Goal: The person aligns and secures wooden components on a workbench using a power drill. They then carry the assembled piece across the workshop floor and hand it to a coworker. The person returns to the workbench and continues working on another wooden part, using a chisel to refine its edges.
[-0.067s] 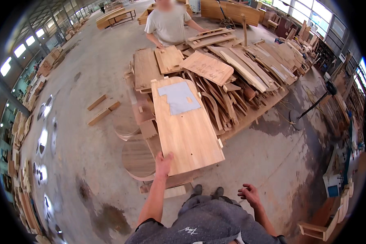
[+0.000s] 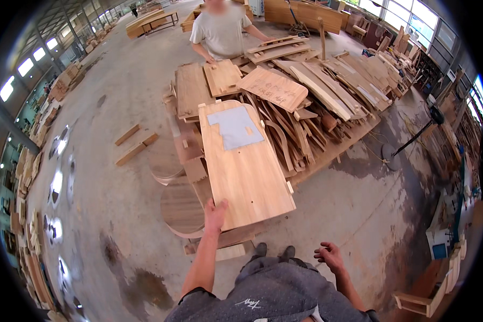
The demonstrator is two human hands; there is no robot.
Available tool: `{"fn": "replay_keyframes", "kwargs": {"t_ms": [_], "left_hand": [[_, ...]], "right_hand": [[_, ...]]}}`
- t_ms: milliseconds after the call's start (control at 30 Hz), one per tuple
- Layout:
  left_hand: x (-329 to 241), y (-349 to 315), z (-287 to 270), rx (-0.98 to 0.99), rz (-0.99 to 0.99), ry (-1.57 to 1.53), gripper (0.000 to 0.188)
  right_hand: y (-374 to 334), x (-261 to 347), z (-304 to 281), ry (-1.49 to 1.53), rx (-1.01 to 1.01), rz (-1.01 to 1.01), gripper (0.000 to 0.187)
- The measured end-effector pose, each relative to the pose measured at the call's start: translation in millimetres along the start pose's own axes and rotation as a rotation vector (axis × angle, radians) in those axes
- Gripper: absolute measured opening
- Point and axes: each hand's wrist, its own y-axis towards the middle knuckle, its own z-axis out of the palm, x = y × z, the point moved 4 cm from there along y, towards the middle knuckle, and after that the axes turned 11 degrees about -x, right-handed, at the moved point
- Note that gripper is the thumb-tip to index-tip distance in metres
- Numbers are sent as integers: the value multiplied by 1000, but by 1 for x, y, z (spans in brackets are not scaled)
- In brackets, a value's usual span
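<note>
A long pale wooden panel [image 2: 249,177] with a rounded far end lies in front of me. A grey-white paper sheet [image 2: 236,127] covers part of its far half, with a small wood chip on it. My left hand [image 2: 215,216] is closed on the panel's near left corner, thumb on top and the other fingers partly hidden beside the edge. Away from the panel, my right hand [image 2: 330,256] hangs by my right side, its fingers loosely bent and apart, holding nothing visible.
Beyond the panel, a pile of wood offcuts [image 2: 327,91] spreads right, with a marked board [image 2: 273,88] on top. A person [image 2: 218,32] stands behind, one hand on a small panel [image 2: 223,78]. Rounded brown boards [image 2: 182,206] lie left; a round-based stand [image 2: 394,158] stands right.
</note>
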Motion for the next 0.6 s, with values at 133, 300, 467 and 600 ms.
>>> {"fn": "replay_keyframes", "kwargs": {"t_ms": [133,300,467,600], "left_hand": [[-6,19,4,-11,10,-15,25],[-12,50,5,-34,72,50,24],[1,79,17,-95,104,49,22],[17,102,14,-146,119,38,19]], "right_hand": [[-7,0,-5,-52,-27,30,48],[-9,-20,-20,-68,-106,42,46],[-17,-75,-45,-23,-159,121,48],[-18,-88,-56,-10,-181,225,50]]}}
